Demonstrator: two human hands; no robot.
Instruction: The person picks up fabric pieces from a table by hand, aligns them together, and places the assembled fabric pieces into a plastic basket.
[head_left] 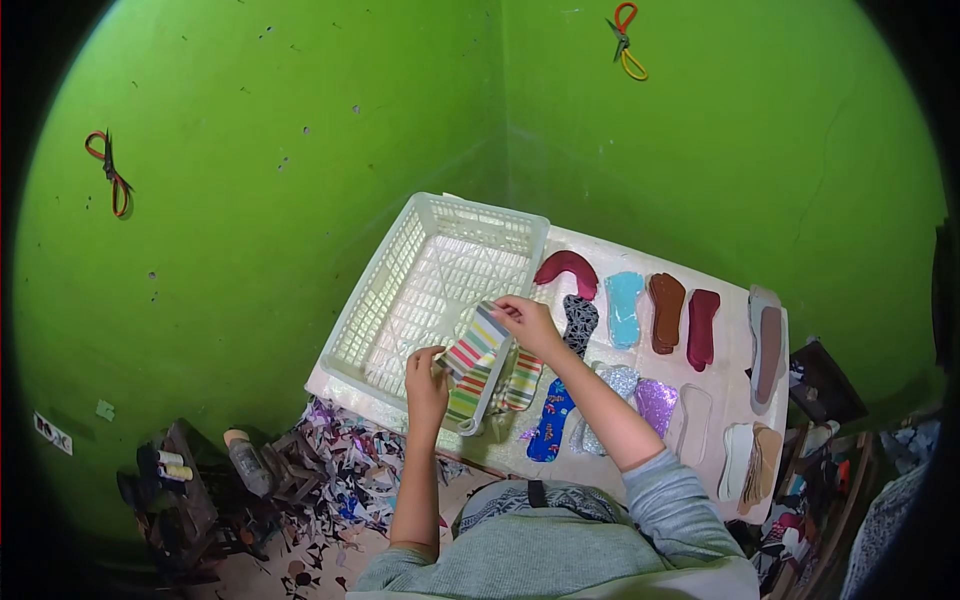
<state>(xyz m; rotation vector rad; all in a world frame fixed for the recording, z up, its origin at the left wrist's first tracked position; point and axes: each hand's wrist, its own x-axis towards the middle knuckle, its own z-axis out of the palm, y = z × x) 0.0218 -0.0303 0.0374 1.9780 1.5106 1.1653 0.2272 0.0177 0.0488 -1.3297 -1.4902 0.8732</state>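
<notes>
A striped multicoloured piece [478, 345] is held between my two hands, over the near right part of a white plastic basket [365, 290]. My right hand [525, 322] pinches its upper end. At its lower left edge is my left hand [427, 380], with fingers closed on it. Another striped piece [464, 398] lies below it, inside the basket's near right corner. More striped pieces [522, 380] rest on the table just outside the basket, partly hidden by its wall.
On the white table [625, 253] lie stacks of cut pieces: dark red [703, 328], brown [665, 312], light blue [624, 308], purple [656, 402] and blue patterned [550, 425]. Scraps [350, 470] cover the floor at left. Scissors [110, 172] hang on the green wall.
</notes>
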